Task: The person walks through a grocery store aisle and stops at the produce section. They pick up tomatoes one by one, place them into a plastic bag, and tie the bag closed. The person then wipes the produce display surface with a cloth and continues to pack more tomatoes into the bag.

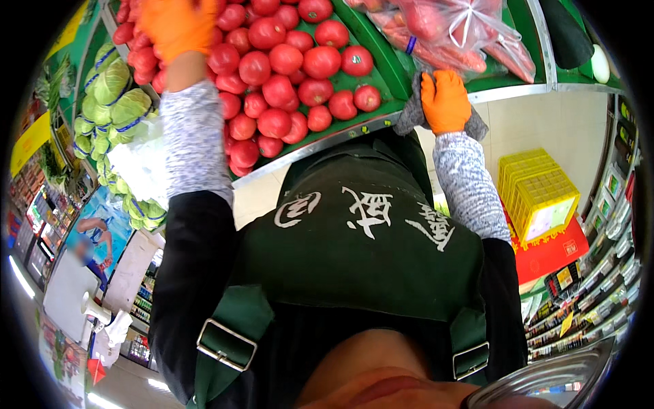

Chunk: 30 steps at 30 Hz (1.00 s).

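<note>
My left hand (176,28), in an orange glove, is over the left side of a heap of red tomatoes (288,59). Its fingers are blurred and partly cut off by the top edge, so whether they hold a tomato is unclear. The tomatoes lie on a sloping green display shelf (380,84). At the shelf's metal front edge, my right hand (445,101), also gloved in orange, grips a dark grey cloth (411,110). Just beyond that hand are clear plastic bags of carrots (460,53).
Cabbages (110,94) bound with blue tape are stacked at the left, beside a bunch of clear plastic bags (140,158). Yellow plastic crates (536,189) stand on a red box (554,250) at the right. Stocked shelves (603,286) line the right side. Another person (82,250) is far left.
</note>
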{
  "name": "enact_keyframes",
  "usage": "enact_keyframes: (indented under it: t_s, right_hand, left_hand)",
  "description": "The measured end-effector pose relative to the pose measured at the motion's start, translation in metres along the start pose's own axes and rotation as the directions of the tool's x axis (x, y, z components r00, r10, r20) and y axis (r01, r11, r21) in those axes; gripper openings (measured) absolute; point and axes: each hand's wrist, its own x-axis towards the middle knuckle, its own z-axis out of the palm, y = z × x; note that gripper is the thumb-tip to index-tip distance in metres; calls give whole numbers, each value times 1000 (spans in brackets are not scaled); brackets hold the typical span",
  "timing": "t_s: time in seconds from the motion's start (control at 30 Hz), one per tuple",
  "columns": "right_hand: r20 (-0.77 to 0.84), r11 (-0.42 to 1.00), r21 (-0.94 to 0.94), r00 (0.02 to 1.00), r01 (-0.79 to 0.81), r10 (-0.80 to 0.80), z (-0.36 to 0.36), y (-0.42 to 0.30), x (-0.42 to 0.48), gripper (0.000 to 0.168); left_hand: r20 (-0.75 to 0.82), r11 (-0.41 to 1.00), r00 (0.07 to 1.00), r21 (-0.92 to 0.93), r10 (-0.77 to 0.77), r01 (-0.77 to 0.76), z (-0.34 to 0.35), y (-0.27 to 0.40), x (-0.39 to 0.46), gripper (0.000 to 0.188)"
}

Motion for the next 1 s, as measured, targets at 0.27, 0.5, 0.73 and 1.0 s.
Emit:
enact_keyframes:
  t_s: [0.27,0.5,0.73,1.0]
  right_hand:
    - [-51,1000,-10,998,19,-19,3,-2,1,23]
    - [-85,999,-33,996,8,-11,5,2,-5,24]
    - [-83,999,-39,996,11,-15,6,-1,-4,25]
    - [-65,999,-47,998,-9,6,6,-2,-4,25]
  left_hand:
    - [841,859,397,-471,368,200,32,136,-121,40]
    - [783,883,419,-453,461,-126,68,167,-175,62]
    - [791,760,205,-611,576,221,77,149,-138,74]
    - [818,-266,557,-510,142,818,-49,45,-110,55]
